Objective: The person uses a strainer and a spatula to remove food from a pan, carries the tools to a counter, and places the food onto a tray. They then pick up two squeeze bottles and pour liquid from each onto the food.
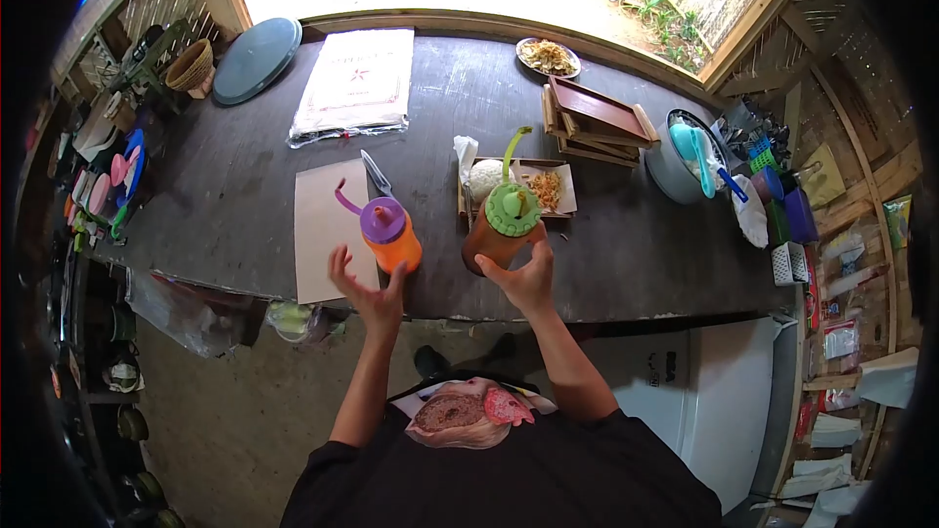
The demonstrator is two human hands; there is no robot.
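Note:
My right hand (525, 279) grips the base of a brown sauce bottle (494, 235) with a green cap and green spout, tilted over the near edge of the dark table (225, 205). My left hand (367, 291) has its fingers spread just below an orange bottle (393, 238) with a purple cap and spout, close to it; contact is unclear. Behind the bottles lies a wooden tray (528, 186) lined with paper, holding a white rice mound and fried food.
A brown paper sheet (323, 225) and a knife (376, 176) lie left of the orange bottle. Farther back are a plastic-wrapped packet (354, 86), a round grey lid (256, 59), stacked wooden trays (597, 122), a plate of food (548, 57) and a pot with ladles (685, 161).

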